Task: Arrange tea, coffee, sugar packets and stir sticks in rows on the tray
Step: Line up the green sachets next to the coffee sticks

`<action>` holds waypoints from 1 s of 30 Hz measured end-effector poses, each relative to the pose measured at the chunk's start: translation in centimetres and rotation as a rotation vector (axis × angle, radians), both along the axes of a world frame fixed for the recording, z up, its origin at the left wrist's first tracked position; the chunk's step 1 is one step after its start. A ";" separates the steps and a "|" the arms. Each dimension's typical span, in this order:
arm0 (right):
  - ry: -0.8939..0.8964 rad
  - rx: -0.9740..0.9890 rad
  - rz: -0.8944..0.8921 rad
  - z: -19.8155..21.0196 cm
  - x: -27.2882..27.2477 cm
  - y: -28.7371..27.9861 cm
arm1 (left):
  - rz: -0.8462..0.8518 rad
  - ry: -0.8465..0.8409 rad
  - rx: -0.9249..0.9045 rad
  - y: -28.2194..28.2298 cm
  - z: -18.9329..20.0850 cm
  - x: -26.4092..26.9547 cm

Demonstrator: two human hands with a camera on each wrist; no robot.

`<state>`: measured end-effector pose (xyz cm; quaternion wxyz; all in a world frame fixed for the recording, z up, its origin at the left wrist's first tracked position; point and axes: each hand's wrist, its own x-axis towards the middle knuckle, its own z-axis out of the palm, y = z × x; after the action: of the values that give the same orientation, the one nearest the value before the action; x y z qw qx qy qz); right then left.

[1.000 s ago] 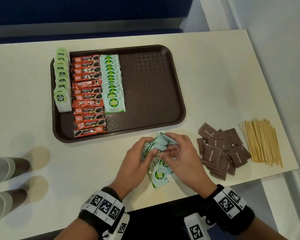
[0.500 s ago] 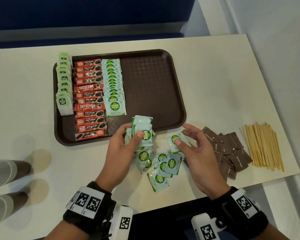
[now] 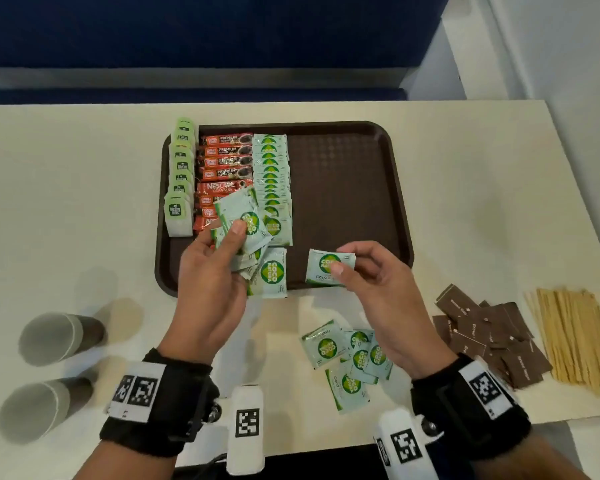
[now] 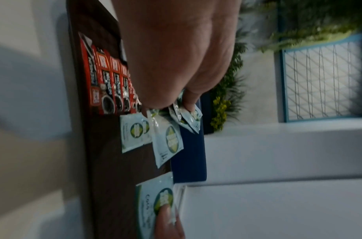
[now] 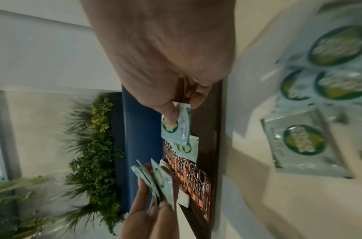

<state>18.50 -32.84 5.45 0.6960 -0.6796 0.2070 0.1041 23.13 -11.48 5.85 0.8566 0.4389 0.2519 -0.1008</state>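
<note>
Over the near edge of a brown tray (image 3: 368,188), a person's left hand (image 3: 212,282) grips a fanned bunch of green sugar packets (image 3: 245,225), thumb pressed on top, while the right hand (image 3: 378,289) pinches a single packet (image 3: 326,268) between thumb and fingers. On the tray's left side stand rows of tea bags (image 3: 179,181), red coffee sticks (image 3: 224,161) and sugar packets (image 3: 271,168). More green packets (image 3: 347,358), brown packets (image 3: 482,334) and stir sticks (image 3: 575,337) lie loose on the table (image 3: 66,202) near the right wrist.
</note>
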 end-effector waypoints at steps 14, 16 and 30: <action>-0.096 -0.452 0.250 -4.7 8.2 5.0 | 0.087 0.073 -0.001 6.9 0.5 2.0; -0.123 -0.518 0.271 -5.1 8.5 5.3 | 0.088 0.082 0.000 7.0 0.1 2.2; -0.187 -0.559 0.261 -6.4 8.3 5.4 | 0.169 0.121 -0.028 5.6 -1.0 2.3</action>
<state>26.82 -27.49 -0.98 0.4793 -0.8719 0.0738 0.0685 25.44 -5.91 4.86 0.8513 0.3973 0.3378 -0.0577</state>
